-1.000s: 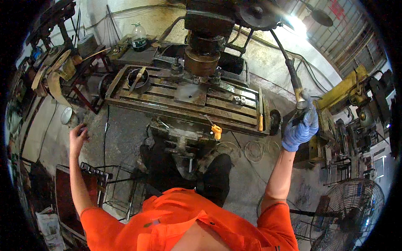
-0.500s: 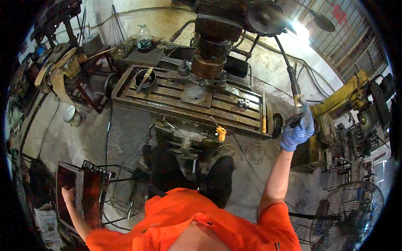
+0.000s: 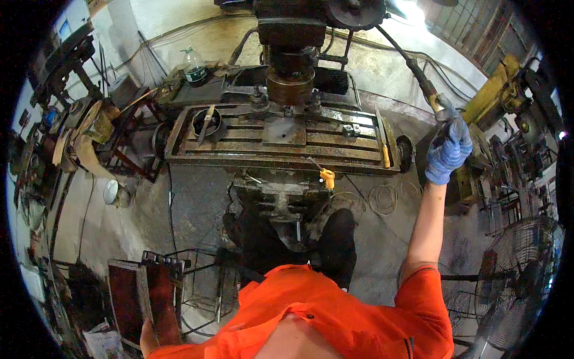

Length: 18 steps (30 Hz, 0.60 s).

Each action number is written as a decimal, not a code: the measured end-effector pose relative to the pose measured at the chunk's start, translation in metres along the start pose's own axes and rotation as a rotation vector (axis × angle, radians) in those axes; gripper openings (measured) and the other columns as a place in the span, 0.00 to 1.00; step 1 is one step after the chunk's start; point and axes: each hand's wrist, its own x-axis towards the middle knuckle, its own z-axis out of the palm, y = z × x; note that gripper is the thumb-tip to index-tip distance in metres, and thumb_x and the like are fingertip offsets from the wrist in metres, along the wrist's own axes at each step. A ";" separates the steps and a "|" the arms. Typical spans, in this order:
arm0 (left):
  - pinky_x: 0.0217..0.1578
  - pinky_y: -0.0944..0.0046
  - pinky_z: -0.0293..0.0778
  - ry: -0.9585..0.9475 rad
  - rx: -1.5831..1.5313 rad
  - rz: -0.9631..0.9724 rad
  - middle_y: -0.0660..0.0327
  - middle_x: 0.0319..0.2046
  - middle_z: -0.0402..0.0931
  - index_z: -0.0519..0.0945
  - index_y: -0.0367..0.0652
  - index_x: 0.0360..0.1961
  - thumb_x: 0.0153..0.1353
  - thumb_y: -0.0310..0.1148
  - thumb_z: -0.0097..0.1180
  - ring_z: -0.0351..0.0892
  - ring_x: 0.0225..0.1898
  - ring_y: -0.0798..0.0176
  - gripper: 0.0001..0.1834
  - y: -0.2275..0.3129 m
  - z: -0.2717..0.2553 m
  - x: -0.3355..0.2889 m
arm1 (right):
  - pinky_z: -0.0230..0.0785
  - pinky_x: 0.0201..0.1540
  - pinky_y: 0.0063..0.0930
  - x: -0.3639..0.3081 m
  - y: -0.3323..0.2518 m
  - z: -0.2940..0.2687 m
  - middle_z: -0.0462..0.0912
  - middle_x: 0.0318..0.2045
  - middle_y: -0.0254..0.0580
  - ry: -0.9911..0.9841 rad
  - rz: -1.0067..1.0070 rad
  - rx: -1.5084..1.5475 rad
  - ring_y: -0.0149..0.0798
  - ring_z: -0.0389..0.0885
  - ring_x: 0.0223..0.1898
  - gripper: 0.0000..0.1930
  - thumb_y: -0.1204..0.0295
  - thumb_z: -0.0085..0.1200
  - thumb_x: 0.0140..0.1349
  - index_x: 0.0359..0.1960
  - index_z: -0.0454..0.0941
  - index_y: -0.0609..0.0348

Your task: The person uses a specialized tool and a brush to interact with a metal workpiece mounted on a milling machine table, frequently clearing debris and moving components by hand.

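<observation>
- Rod [image 3: 427,87] is apparently gripped in right hand [image 3: 447,152], frame right, presumably for control.
- Left hand [image 3: 147,340] is seen against chair [image 3: 124,299], lower left; fingers cannot be told.

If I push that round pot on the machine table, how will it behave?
The pot would likely slide rather than roll, since it stands upright on the machine table, though that slotted surface might catch its base. The long, thin tool laid across its open top would probably shift. Its contents look too dark to judge weight.
</observation>
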 end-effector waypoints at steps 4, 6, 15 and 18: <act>0.34 0.56 0.70 0.114 0.259 0.173 0.52 0.35 0.72 0.70 0.34 0.40 0.51 0.35 0.52 0.72 0.34 0.54 0.18 0.000 -0.038 0.085 | 0.64 0.42 0.23 0.008 0.014 -0.011 0.80 0.32 0.41 0.075 -0.005 0.063 0.30 0.74 0.34 0.15 0.67 0.50 0.56 0.37 0.77 0.68; 0.33 0.56 0.70 0.160 0.398 0.235 0.52 0.34 0.72 0.70 0.33 0.40 0.51 0.34 0.52 0.71 0.33 0.54 0.18 -0.001 -0.053 0.118 | 0.63 0.42 0.23 0.012 0.014 -0.015 0.79 0.32 0.41 0.059 -0.013 0.032 0.31 0.74 0.34 0.14 0.67 0.49 0.57 0.36 0.77 0.68; 0.30 0.57 0.68 0.313 0.713 0.346 0.54 0.31 0.71 0.70 0.33 0.38 0.48 0.31 0.53 0.70 0.30 0.57 0.17 0.001 -0.096 0.177 | 0.64 0.40 0.22 0.049 -0.008 -0.008 0.80 0.30 0.46 -0.097 -0.223 -0.145 0.34 0.75 0.32 0.18 0.62 0.42 0.59 0.30 0.77 0.67; 0.28 0.58 0.67 0.353 0.755 0.358 0.55 0.30 0.70 0.70 0.32 0.37 0.47 0.30 0.53 0.69 0.29 0.57 0.16 0.001 -0.109 0.181 | 0.66 0.33 0.21 0.065 -0.021 0.012 0.80 0.28 0.47 -0.094 -0.207 0.032 0.34 0.76 0.30 0.14 0.67 0.43 0.59 0.28 0.76 0.67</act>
